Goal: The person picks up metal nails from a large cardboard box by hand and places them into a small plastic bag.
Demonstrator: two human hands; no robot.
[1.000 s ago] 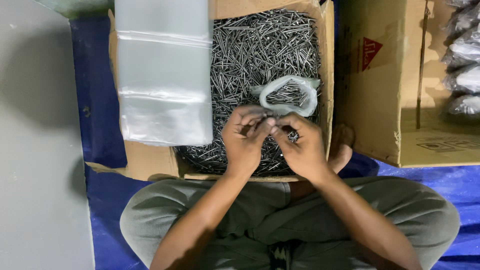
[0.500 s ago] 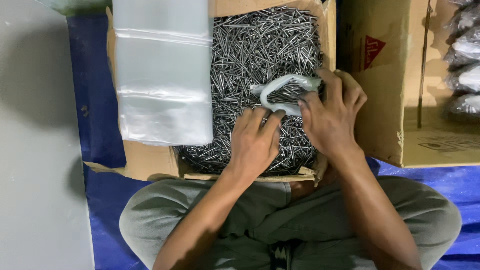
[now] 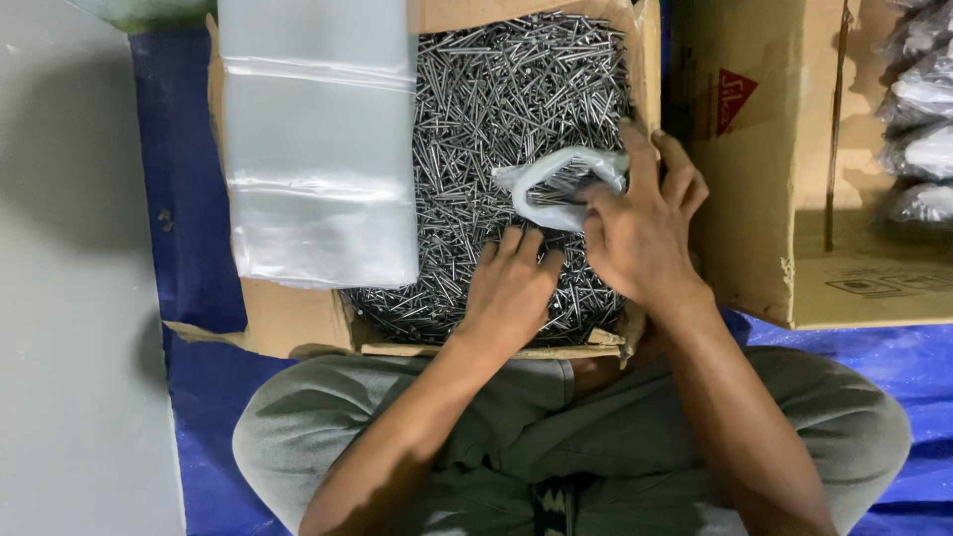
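A cardboard box (image 3: 298, 323) in front of my crossed legs is full of loose steel nails (image 3: 496, 99). A small clear plastic bag (image 3: 556, 184) with some nails in it lies open on top of the pile at the right. My right hand (image 3: 640, 233) grips the bag's right edge, fingers over its rim. My left hand (image 3: 511, 288) rests palm down on the nails just below the bag, fingers curled into the pile.
A stack of clear plastic bags (image 3: 318, 149) covers the box's left half. A second cardboard box (image 3: 794, 169) stands to the right, with several filled bags (image 3: 923, 119) in it. Blue tarp (image 3: 189, 199) lies underneath, grey floor (image 3: 69, 298) at left.
My hands were together above the nails a second ago. They have parted: the right went up to the bag and took its edge, the left dropped onto the nails.
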